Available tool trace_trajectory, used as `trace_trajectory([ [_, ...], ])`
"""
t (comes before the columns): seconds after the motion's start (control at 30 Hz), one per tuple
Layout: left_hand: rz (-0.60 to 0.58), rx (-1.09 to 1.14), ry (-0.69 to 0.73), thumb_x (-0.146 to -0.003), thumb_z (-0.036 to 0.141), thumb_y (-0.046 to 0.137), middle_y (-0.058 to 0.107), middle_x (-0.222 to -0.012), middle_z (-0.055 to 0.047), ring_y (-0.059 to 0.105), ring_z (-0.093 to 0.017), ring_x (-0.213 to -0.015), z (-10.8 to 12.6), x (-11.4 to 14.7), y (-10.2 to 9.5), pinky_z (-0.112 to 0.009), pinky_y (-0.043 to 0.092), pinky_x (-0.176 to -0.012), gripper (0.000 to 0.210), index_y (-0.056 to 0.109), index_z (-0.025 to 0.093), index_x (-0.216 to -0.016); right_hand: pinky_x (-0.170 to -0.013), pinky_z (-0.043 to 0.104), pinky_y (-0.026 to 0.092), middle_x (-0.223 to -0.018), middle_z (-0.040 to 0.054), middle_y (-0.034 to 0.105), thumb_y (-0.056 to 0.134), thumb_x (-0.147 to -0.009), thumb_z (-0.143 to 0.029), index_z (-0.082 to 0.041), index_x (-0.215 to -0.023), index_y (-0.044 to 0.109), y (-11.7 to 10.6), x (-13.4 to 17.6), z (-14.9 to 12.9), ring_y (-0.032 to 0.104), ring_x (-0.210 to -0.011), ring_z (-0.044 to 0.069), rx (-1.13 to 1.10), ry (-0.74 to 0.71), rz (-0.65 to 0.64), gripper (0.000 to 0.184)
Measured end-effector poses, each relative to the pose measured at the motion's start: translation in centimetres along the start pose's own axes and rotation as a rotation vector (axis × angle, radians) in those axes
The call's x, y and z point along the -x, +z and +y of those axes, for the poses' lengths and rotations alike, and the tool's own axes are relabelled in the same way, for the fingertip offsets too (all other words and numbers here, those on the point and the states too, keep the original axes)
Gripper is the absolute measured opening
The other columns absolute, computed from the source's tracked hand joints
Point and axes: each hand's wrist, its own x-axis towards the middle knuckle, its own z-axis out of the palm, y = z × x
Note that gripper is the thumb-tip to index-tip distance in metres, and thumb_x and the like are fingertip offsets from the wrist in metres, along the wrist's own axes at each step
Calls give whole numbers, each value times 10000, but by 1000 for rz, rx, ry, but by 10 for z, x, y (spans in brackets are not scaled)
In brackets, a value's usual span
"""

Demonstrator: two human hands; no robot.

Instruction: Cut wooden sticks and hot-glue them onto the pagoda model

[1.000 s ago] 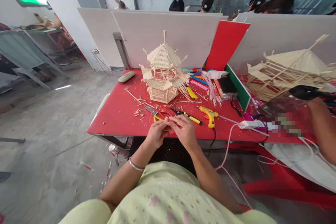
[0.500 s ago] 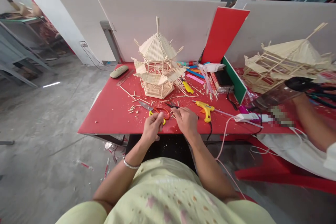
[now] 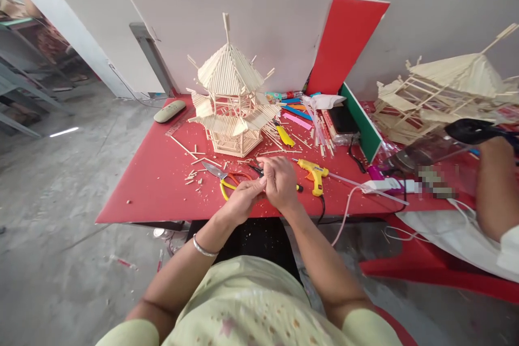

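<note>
In front of me, above the table's near edge, my left hand (image 3: pixel 245 200) and my right hand (image 3: pixel 280 181) touch each other. The fingers of both are curled together, and whatever they may hold is hidden. Scissors (image 3: pixel 221 174) with red and yellow handles lie blades apart just left of them. A dark-tipped tool (image 3: pixel 255 170) lies partly hidden behind the hands. To the right rests a yellow glue gun (image 3: pixel 315 174) with a clear glue stick in its back. Behind them stands a two-tiered pagoda model (image 3: pixel 233 119) made of thin wooden sticks.
Stick offcuts (image 3: pixel 194 175) litter the red table (image 3: pixel 138 189). A computer mouse (image 3: pixel 169 111) lies at the back left, a yellow utility knife (image 3: pixel 285 135) beside the pagoda. At right are a white power strip (image 3: pixel 389 185), a second stick model (image 3: pixel 441 86) and another person's arm (image 3: pixel 498 184).
My hands, apart half a second ago, have come together. The view has shifted, and the other person's arm at the right has moved.
</note>
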Motion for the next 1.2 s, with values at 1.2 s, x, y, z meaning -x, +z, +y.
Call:
trace_trajectory([
  [1.2,-131,-463,153,-826,537,749,560,-558,4,447,-76,-510,31,-58,-25,-214,350,-511,422,713,133,-709,-888,333,575,-1073,60,701,622,-967,-470,-270,-1171,755,-17,2,14,679,-1018,196,-382,282,-26,315],
])
